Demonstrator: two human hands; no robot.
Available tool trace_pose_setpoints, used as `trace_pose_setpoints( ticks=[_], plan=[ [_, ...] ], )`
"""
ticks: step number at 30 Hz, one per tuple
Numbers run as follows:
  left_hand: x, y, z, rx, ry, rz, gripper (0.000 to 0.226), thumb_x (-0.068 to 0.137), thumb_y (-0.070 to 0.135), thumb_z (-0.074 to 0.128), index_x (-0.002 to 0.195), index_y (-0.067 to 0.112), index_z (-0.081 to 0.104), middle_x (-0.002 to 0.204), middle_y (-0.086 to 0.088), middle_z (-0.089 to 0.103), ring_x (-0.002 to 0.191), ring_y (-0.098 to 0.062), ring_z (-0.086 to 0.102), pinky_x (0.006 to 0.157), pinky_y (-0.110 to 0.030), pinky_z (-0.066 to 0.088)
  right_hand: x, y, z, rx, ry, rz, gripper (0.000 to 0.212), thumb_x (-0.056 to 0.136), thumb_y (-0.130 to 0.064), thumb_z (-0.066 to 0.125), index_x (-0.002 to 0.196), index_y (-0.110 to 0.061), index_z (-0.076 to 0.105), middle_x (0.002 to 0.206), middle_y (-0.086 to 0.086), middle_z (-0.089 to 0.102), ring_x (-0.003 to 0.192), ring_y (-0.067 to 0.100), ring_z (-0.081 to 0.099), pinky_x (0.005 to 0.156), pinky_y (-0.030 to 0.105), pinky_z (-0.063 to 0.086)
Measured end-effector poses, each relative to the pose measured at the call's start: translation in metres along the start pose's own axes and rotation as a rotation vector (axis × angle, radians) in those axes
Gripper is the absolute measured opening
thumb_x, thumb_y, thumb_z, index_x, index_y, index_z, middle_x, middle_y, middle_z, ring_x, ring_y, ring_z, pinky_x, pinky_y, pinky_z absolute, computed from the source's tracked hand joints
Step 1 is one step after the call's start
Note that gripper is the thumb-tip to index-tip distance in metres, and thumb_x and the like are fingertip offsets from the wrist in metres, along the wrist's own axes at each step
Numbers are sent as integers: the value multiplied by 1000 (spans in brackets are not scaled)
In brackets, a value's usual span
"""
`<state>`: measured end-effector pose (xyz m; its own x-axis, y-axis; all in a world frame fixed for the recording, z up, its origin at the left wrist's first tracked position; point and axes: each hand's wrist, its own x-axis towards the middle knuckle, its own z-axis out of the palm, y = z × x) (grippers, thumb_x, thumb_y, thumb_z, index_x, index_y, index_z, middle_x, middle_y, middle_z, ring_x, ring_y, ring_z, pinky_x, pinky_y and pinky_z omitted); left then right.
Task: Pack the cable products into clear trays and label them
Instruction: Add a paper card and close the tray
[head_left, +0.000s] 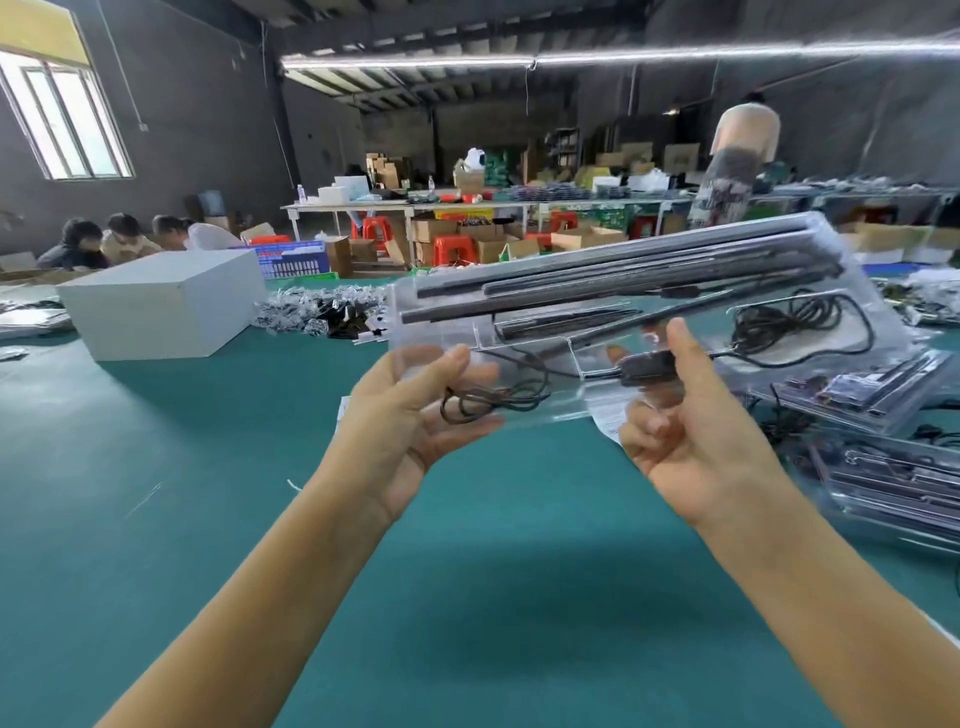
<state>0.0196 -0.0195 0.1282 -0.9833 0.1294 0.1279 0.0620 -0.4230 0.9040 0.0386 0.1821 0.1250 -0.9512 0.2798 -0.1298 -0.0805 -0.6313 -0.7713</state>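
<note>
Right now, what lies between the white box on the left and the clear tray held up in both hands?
In the head view, a heap of bagged black cable parts on the green table.

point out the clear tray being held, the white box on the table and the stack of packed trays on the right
clear tray (613, 291), head view, on the black rods seen through its upper part
white box (171, 317), head view, on its front face
stack of packed trays (893, 483), head view, on the top of the lower trays

Dark warehouse walls, window (62, 119) left, ceiling strip light (571, 57), green tabletop (182, 467)
</note>
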Motion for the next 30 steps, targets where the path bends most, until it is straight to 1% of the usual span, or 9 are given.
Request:
trace_pose_setpoints(
  ticks=[3,6,8,11,16,20,24,27,30],
  plan=[
    [8,3,-12,28,75,30,37,68,21,74,98,8,56,86,-17,74,66,-22,70,56,-32,58,-5,3,2,101,-30,210,41,68,-49,77,89,-23,55,67,-2,47,39,7,36,33,17,31],
    [20,-1,-28,29,144,-33,32,69,18,75,94,8,58,86,-14,73,68,-23,71,55,-33,58,-5,4,-2,22,12,421,45,74,-43,76,95,-8,56,80,3,60,38,7,43,33,16,34],
    [30,-7,-42,33,203,-125,26,77,14,73,98,4,59,80,-10,73,65,-24,71,53,-31,58,-1,3,-9,-31,58,511,32,85,-30,68,92,-2,55,83,5,59,37,8,43,34,15,33],
    [42,-21,-66,98,209,-291,16,88,13,64,99,3,60,79,-12,74,60,-24,71,48,-27,57,5,-2,-14,-28,89,507,12,90,-12,51,81,-4,51,71,4,52,33,8,40,35,13,30],
    [48,-52,-93,187,224,-407,17,86,13,66,98,3,62,80,-15,74,56,-23,69,47,-28,57,18,-1,-22,-79,167,367,12,89,-5,45,78,-4,49,72,5,51,35,8,39,35,12,28],
    [46,-69,-94,194,191,-470,22,83,13,69,101,3,63,87,-17,74,63,-24,71,49,-29,57,27,22,-24,-533,187,85,11,89,-10,47,82,-12,54,71,3,58,50,12,52,42,20,41],
    [45,-81,-92,422,253,-373,42,80,23,76,106,-3,55,89,-15,66,55,-21,65,47,-28,52,39,58,-43,-1453,12,-398,25,95,-42,44,106,-22,54,107,0,62,98,20,56,85,39,46],
    [44,-87,-94,979,346,-235,47,80,50,69,87,10,46,79,-5,58,59,-19,55,51,-30,39,50,74,-65,-1916,-78,-518,57,94,-60,26,140,-30,38,148,2,36,139,27,24,113,48,24],
    [41,-87,-92,1430,330,-213,53,81,66,50,78,13,49,78,-1,57,71,-19,53,56,-31,34,58,80,-78,-2081,-159,-421,80,79,-76,-2,148,-42,19,161,-5,3,146,29,-8,115,55,-1]
  ],
)
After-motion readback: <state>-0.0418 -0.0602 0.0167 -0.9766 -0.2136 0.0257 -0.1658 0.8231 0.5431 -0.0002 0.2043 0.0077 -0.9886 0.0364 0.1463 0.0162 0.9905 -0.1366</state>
